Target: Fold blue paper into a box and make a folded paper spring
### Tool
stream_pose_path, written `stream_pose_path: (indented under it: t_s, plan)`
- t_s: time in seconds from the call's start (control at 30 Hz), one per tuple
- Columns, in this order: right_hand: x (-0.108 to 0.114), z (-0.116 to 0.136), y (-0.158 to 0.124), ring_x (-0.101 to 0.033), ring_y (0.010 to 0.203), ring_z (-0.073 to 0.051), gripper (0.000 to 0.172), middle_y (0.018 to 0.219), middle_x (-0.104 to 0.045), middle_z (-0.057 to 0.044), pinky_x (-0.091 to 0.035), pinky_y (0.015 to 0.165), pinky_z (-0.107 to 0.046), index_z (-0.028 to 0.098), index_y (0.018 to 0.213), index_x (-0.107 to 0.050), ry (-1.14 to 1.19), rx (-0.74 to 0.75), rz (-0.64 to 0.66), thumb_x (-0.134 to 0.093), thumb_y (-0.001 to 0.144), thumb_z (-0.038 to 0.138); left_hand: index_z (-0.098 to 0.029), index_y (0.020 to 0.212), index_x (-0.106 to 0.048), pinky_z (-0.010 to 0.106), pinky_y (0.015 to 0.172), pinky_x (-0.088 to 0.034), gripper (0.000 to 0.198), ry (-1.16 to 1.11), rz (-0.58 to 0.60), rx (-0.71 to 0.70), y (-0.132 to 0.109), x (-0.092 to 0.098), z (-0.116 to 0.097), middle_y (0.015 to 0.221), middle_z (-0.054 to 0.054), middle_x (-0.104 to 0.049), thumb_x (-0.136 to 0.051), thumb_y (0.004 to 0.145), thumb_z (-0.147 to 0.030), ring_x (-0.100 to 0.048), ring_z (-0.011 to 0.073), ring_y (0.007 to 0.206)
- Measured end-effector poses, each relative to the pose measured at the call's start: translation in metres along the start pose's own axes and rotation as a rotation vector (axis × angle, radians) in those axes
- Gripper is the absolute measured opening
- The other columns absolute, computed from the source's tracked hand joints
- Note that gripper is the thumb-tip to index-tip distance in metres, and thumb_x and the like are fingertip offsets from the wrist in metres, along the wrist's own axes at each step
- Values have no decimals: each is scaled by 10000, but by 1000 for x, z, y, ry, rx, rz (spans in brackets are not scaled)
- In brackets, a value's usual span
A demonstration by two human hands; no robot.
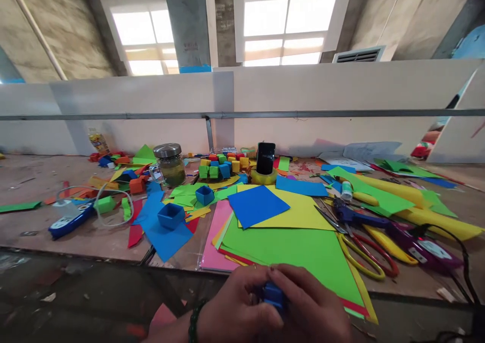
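Both hands come together low in front of the table edge, around a small blue paper box (273, 295). My left hand (238, 302), with a dark beaded bracelet at the wrist, grips it from the left with thumb and curled fingers. My right hand (312, 302) closes over it from the right, hiding most of the box. Just beyond the hands lies a stack of coloured paper with a green sheet (280, 252) on top. A blue square sheet (258, 205) rests on a yellow sheet (303, 206). Two open blue paper boxes, one nearer (171, 215) and one farther (204, 195), stand left of the stack.
Scissors (364, 254) and a purple-and-blue glue gun (413, 244) lie at the right, with a cord. Farther back are a glass jar (168, 166), a pile of coloured cubes (224, 168) and a phone (265, 158) propped in a tape roll. A blue power strip (71, 221) sits left.
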State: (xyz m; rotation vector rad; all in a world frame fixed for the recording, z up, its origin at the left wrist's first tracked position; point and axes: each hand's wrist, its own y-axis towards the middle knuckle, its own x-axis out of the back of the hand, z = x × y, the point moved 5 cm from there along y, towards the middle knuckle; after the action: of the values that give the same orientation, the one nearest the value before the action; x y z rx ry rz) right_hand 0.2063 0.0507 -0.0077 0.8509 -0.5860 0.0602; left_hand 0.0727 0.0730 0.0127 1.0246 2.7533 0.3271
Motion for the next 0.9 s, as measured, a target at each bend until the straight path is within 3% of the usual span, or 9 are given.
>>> stream_pose_path:
  t_s: [0.13, 0.27, 0.37, 0.47, 0.53, 0.6, 0.73, 0.8, 0.9]
  plan:
    - [3, 5, 5, -712, 884, -160, 388, 1075, -714, -57, -584, 730, -183, 319, 1304, -564, -17, 60, -30, -527, 921, 267, -92, 929, -688, 199, 670, -388, 479, -100, 33, 107, -3, 0, 5, 754, 28, -542, -579, 832, -548, -447, 97, 690]
    - [18, 17, 12, -697, 913, -205, 510, 1066, -697, -109, -586, 766, -246, 223, 1348, -513, -130, 153, -34, -606, 862, 349, -122, 993, -688, 237, 713, -442, 494, -78, -35, 213, -3, 14, 3, 832, 53, -627, -710, 716, -532, -548, 139, 753]
    - [28, 14, 13, -689, 884, -198, 414, 1046, -681, -106, -581, 764, -262, 222, 1277, -546, -213, 87, -50, -587, 868, 273, -164, 1007, -673, 274, 756, -474, 414, 410, -217, 149, 5, 54, -11, 947, 69, -661, -764, 689, -413, -587, 175, 834]
    - [26, 6, 10, -675, 897, -185, 355, 1050, -664, -101, -570, 761, -264, 224, 1210, -569, -277, 67, -47, -594, 858, 180, -196, 1077, -621, 320, 791, -479, 299, 973, -437, 8, 16, 103, -26, 1019, 68, -650, -655, 804, -313, -590, 190, 878]
    - [21, -2, 8, -668, 911, -182, 328, 1043, -661, -100, -565, 761, -267, 214, 1178, -581, -308, 74, -37, -605, 854, 165, -178, 1114, -589, 355, 846, -472, 281, 1255, -477, 41, 24, 130, -23, 1066, 88, -637, -594, 838, -230, -591, 222, 971]
    - [16, -10, 6, -666, 911, -179, 294, 1031, -661, -98, -564, 760, -271, 206, 1152, -593, -341, 70, -28, -605, 860, 174, -155, 1107, -590, 374, 844, -476, 260, 1507, -482, 173, 30, 152, -15, 1077, 117, -630, -543, 853, -181, -590, 251, 1001]
    - [11, -21, 3, -670, 900, -175, 239, 1014, -667, -90, -567, 761, -273, 206, 1115, -610, -384, 40, -6, -591, 876, 200, -153, 1224, -554, 422, 924, -445, 443, 1775, -394, 323, 34, 166, -6, 1218, 172, -578, -638, 799, -245, -521, 307, 1155]
    - [9, -23, 1, -673, 897, -173, 227, 1013, -670, -87, -569, 764, -269, 205, 1103, -617, -381, 45, 3, -585, 878, 201, -182, 1273, -533, 476, 1006, -382, 562, 1815, -306, 258, 39, 157, -7, 1349, 174, -499, -706, 754, -311, -440, 334, 1257]
    - [7, -21, 1, -679, 880, -166, 205, 988, -679, -82, -574, 752, -253, 202, 1072, -633, -363, 59, 17, -580, 874, 194, -227, 1266, -545, 494, 1052, -334, 531, 1786, -64, 140, 53, 131, 0, 1391, 139, -480, -693, 776, -370, -426, 322, 1284]
